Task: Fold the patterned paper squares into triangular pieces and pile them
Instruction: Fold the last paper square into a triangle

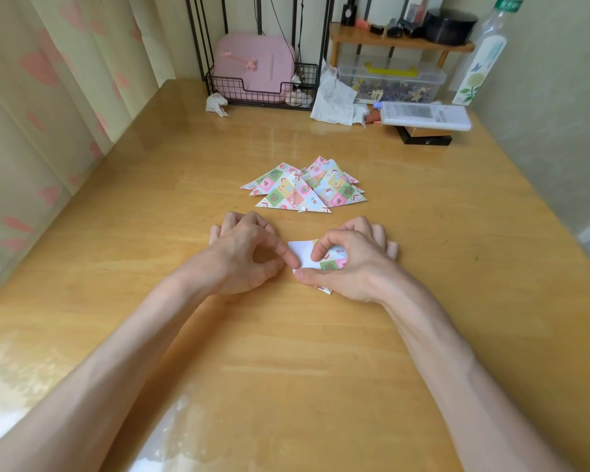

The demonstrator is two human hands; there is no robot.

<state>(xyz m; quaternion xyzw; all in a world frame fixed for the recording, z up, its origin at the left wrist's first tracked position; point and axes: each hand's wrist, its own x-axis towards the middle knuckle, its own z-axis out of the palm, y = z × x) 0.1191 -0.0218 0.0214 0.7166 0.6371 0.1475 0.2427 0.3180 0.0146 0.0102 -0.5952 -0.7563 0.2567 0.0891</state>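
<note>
A partly folded patterned paper square (pixel 304 255) lies on the wooden table (pixel 286 352) between my hands, its white back showing at the left. My right hand (pixel 351 264) pinches it between thumb and index finger and covers most of it. My left hand (pixel 246 253) rests beside it with curled fingers, its index fingertip and thumb touching the paper's left edge. Just beyond the hands sits a loose pile of several folded patterned triangles (pixel 304 189).
At the table's far edge stand a black wire basket (pixel 259 88) with a pink case, crumpled tissues (pixel 334 100), a clear plastic box (pixel 389 81), a small wooden shelf (pixel 399 40), a tall bottle (pixel 481 59) and a white wrapped box (pixel 426 115). Curtains hang at left.
</note>
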